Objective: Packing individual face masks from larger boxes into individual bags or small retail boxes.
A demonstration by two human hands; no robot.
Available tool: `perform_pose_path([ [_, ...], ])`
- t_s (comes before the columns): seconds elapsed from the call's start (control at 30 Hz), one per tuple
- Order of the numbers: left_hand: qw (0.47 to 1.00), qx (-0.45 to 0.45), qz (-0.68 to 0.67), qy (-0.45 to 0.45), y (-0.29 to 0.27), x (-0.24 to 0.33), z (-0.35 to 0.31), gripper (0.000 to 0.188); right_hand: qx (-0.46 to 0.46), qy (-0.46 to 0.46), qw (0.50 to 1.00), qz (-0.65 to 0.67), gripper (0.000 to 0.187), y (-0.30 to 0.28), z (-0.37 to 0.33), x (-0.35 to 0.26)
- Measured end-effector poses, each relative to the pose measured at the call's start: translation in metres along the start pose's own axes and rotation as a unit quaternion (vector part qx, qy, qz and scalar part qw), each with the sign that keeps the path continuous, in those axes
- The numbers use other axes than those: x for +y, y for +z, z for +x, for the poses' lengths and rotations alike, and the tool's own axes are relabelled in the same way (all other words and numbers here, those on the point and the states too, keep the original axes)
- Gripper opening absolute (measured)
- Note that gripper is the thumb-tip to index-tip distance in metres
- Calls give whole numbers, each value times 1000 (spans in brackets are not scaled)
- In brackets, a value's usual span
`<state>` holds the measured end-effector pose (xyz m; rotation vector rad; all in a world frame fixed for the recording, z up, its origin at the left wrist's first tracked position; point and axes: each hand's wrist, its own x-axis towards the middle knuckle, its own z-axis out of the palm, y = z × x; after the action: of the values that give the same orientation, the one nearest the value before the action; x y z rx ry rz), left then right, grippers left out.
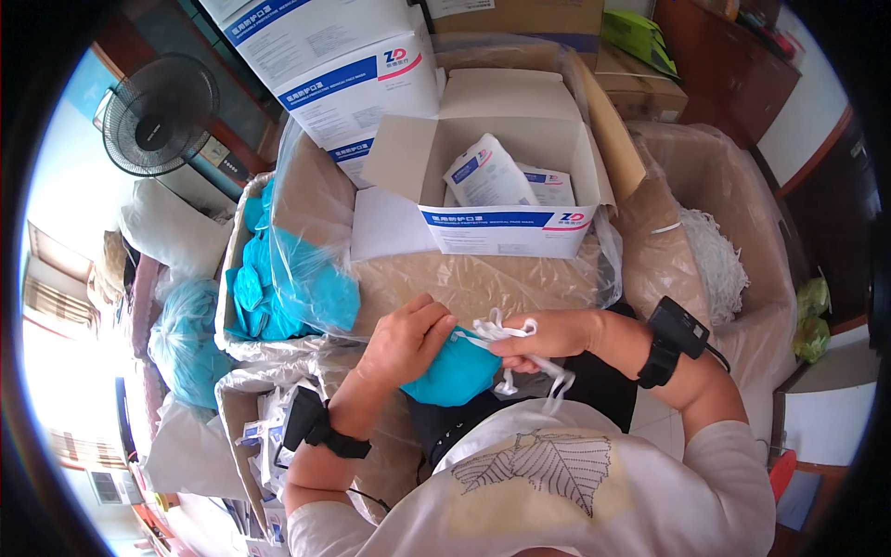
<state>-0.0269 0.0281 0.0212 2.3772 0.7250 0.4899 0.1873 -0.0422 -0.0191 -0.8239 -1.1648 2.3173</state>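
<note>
Teal mask (452, 373) is sitting low centre, just ahead of the shirt (529, 478), between both hands. Left hand (408, 342) is gripping its 11 o'clock edge, fingers bent nearly closed. Right hand (538, 336) is closing round white straps (497, 329) at mask's 2 o'clock, loops dangling below. Clock from mask: lined carton (232, 399) is holding loose packets (264, 429) at 8; bin (223, 297) is holding teal pieces (302, 288) at 10; open box (506, 243) is holding white packs (489, 176) near 1; big carton (761, 213) is holding white strands (715, 269) at 2. Farther: stacked boxes (353, 88) are rising at 11, fan (160, 116) is standing past 10.
</note>
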Motion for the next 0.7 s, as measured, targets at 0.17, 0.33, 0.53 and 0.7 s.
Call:
perform_pose_path([
  [0.17, 999, -1, 4, -36, 7, -14, -9, 18, 167, -109, 888, -414, 29, 27, -6, -27],
  [0.33, 994, 68, -1, -80, 14, -15, 7, 20, 226, -103, 899, -361, 36, 22, 28, -29],
  [0.53, 985, 121, 121, 28, -6, -63, -15, 18, 211, -121, 921, -303, 20, 40, 15, -2],
  [0.7, 984, 127, 99, -70, 9, -69, -24, 23, 249, -101, 799, -538, 16, 35, 13, -37],
])
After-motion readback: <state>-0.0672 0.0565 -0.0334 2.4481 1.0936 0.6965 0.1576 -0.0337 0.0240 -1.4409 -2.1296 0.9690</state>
